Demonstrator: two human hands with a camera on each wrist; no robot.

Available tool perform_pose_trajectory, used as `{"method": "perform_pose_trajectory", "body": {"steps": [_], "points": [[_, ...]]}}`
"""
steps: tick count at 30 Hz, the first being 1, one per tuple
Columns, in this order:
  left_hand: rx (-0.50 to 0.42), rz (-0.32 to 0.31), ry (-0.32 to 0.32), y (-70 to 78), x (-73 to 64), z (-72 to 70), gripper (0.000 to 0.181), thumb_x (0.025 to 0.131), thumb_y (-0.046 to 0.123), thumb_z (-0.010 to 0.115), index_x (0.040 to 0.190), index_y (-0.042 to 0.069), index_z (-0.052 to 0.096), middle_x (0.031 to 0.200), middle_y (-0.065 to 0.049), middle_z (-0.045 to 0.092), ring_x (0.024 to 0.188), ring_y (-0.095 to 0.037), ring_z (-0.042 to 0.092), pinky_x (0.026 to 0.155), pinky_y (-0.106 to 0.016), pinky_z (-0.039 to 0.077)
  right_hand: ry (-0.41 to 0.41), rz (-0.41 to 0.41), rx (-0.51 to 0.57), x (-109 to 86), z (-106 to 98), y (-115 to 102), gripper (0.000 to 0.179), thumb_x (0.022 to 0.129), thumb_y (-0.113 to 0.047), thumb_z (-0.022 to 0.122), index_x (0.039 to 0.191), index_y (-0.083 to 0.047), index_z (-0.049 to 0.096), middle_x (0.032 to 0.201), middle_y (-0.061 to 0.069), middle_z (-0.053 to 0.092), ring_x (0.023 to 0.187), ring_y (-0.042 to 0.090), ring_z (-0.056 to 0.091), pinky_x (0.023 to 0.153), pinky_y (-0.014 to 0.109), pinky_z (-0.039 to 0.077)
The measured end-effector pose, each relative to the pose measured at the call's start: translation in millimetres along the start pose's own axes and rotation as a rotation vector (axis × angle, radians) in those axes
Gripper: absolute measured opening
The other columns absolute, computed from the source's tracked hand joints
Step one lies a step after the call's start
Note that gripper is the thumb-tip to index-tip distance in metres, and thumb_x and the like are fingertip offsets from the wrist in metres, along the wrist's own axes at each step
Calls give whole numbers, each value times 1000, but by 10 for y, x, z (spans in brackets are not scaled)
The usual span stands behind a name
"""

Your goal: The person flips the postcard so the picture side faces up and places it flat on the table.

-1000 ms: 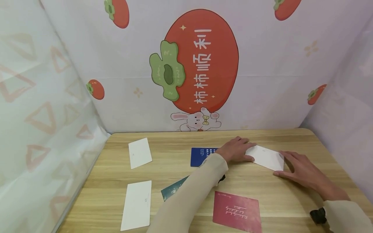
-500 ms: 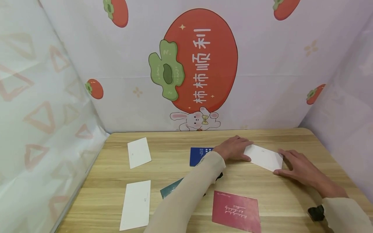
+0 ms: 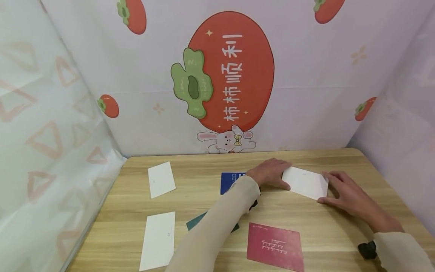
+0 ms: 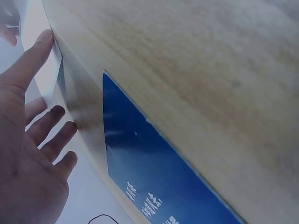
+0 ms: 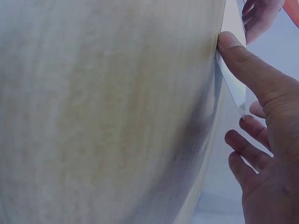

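A white card (image 3: pixel 304 183) with a tiny mark lies between my two hands at the back right of the table. My left hand (image 3: pixel 269 173) holds its left end, thumb at the near corner and a fingertip at the far one. At the other end, my right hand (image 3: pixel 347 193) grips it the same way, by the corners. Both wrist views show the thumb (image 4: pixel 35 58) on the card's near edge and the remaining fingers spread loose. A shadow under the card (image 5: pixel 232 77) suggests a slight lift. Beside my left wrist lies a blue card (image 3: pixel 229 182), partly covered by the sleeve.
Two white cards, one farther back (image 3: pixel 162 180) and one nearer (image 3: pixel 158 240), lie on the left of the wooden table (image 3: pixel 122 211). A teal card (image 3: pixel 196 220) is mostly under the left sleeve. In front lies a maroon card (image 3: pixel 275 246). Printed cloth (image 3: pixel 149 132) stands behind.
The hands and the white card between them shift very slightly left in view, along with the whole scene. The grip looks the same throughout, and the left forearm covers more of the teal card.
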State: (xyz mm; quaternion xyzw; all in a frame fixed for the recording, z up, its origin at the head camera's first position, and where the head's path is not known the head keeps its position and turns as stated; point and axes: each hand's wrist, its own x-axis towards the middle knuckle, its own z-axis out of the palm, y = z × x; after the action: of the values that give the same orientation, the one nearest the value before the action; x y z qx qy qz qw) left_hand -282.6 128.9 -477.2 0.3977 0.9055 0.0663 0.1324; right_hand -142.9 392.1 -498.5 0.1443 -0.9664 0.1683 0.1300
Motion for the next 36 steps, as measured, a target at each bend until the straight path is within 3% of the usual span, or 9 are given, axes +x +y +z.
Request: {"method": "perform_pose_trajectory", "body": {"steps": [7,13,15,17,19,22,27,30,36], "points": [[-43,33,97,-39,-50,-29,86,92,52,85,165,35,43,153,10,61,132,-9,56,119,-27,47,22,1,-32,21,-39,-35,96,72,-30,103,145,13,59,132,31,56,115,43,53,87,63,53],[38,63,143,-57,-131,-16,83,97,49,80,167,36,36,151,9,64,140,-12,56,129,-35,37,29,-4,-20,-9,-94,-57,93,73,-26,103,147,3,56,130,30,58,113,44,54,85,64,54],[60,75,157,-59,-162,-11,80,100,47,78,167,36,34,141,11,70,138,-12,59,133,-39,32,30,-20,-24,-24,-92,-53,95,72,-27,103,149,1,54,123,24,64,109,40,59,85,58,54],[74,96,175,-65,-198,-9,77,102,45,76,165,36,34,127,13,74,131,-10,63,135,-43,29,44,-52,-21,-36,-79,-45,96,70,-24,104,148,0,54,114,16,69,103,33,63,86,44,54],[74,113,188,-70,-234,-5,74,103,43,76,164,35,35,112,15,74,121,-8,64,135,-45,29,64,-87,-14,-45,-57,-38,97,68,-21,105,147,0,53,104,6,71,94,24,64,84,28,49],[70,127,204,-71,-288,4,73,102,42,77,163,35,36,102,16,70,108,-4,64,134,-48,30,87,-119,3,-62,-21,-45,98,66,-15,105,147,2,52,94,-3,69,85,14,61,77,19,44],[41,129,218,-61,-369,20,85,102,41,78,170,35,27,100,18,69,100,0,63,134,-50,29,100,-101,-24,-95,12,-106,97,67,-10,103,148,-1,49,86,-7,66,77,7,54,69,30,46],[-1,118,215,-63,-410,16,89,103,39,77,172,36,22,103,19,73,103,1,65,135,-51,27,126,-95,-54,-96,19,-149,95,67,-6,102,146,-2,50,83,-7,65,75,9,53,71,37,47],[-5,120,196,-75,-472,-6,58,106,36,73,158,32,47,113,15,76,109,-1,67,136,-52,23,182,-109,-79,-100,30,-233,97,64,-1,102,146,-1,51,79,-9,66,73,17,57,86,50,42]]}}
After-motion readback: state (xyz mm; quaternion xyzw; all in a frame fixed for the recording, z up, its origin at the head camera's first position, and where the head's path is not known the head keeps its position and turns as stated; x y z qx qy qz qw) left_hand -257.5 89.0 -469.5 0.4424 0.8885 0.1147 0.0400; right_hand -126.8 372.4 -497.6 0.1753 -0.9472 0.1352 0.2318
